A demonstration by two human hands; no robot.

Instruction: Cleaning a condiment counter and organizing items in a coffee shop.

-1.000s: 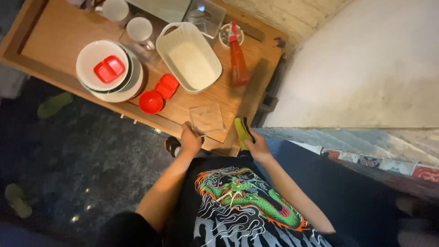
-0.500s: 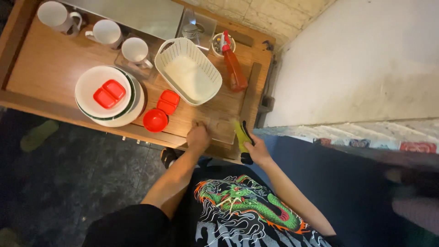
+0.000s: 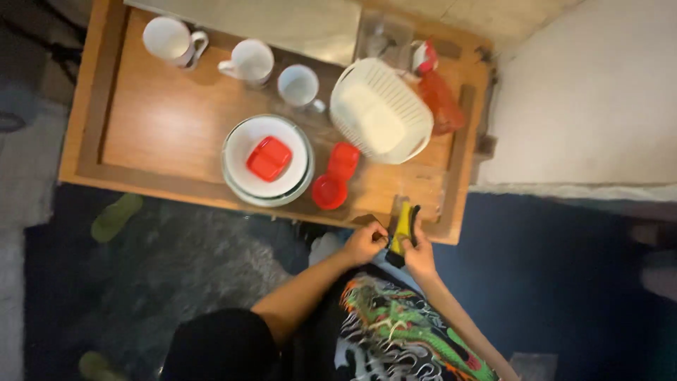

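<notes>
While a wooden table [image 3: 162,134] stands on dark carpet [image 3: 564,282] beside a white wall [image 3: 599,92], a red bottle [image 3: 441,99] lies near its far edge. Both hands, left hand [image 3: 364,243] and right hand [image 3: 421,255], grasp a yellow-and-black tool [image 3: 402,233], seemingly a scrubber, at the table's near edge.

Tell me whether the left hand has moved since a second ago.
Yes. The left hand has come off the wooden table, back past its near edge, beside the yellow sponge.
</notes>
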